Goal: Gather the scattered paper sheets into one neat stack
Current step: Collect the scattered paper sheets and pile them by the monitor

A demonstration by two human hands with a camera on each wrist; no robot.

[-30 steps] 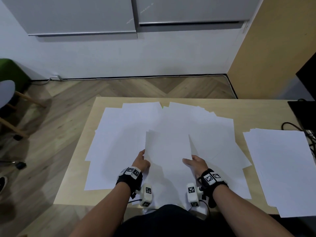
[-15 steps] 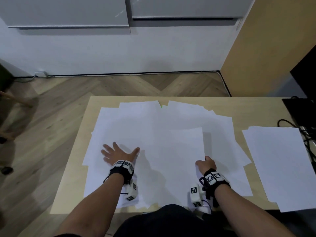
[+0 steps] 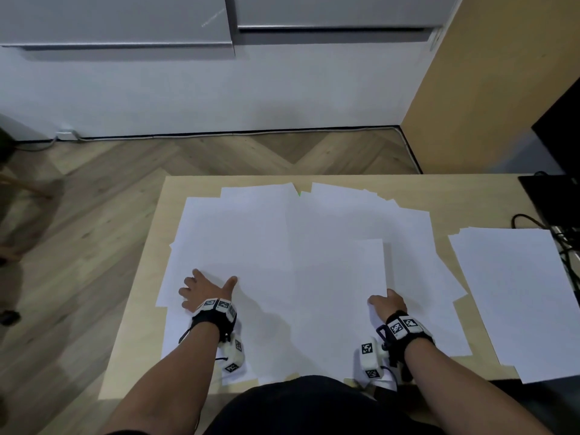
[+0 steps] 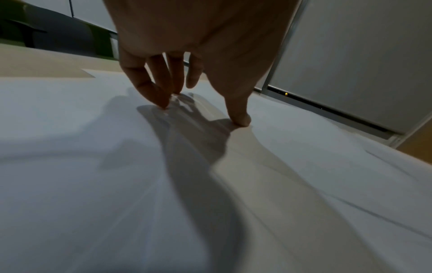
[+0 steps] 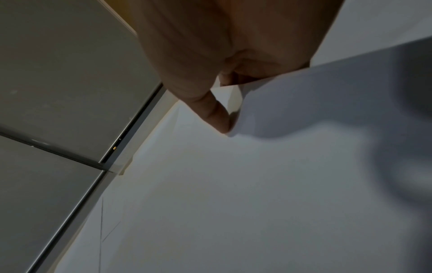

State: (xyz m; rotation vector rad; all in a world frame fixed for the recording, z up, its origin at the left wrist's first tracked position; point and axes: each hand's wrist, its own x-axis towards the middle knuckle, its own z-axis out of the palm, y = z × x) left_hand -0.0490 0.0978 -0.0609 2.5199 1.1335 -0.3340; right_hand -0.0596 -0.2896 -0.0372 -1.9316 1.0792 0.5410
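Observation:
Several white paper sheets (image 3: 282, 240) lie spread and overlapping over the middle of the wooden table (image 3: 147, 277). A separate stack of sheets (image 3: 514, 293) lies at the table's right end. My left hand (image 3: 204, 287) rests with spread fingers on the left part of the spread; in the left wrist view its fingertips (image 4: 161, 99) and thumb press on the paper (image 4: 70, 147). My right hand (image 3: 387, 301) pinches the near right corner of one raised sheet (image 3: 345, 277). In the right wrist view the thumb and fingers of the right hand (image 5: 224, 110) grip that sheet's corner (image 5: 304, 103).
Black cables (image 3: 561, 243) and a dark device (image 3: 552, 196) sit at the table's far right edge. A wooden cabinet side (image 3: 489, 89) stands behind on the right. Herringbone floor (image 3: 78, 230) lies to the left and beyond the table.
My left hand let go of the sheet both hands held and moved left onto the spread. My right hand carried that sheet to the right. In the last half second little has shifted.

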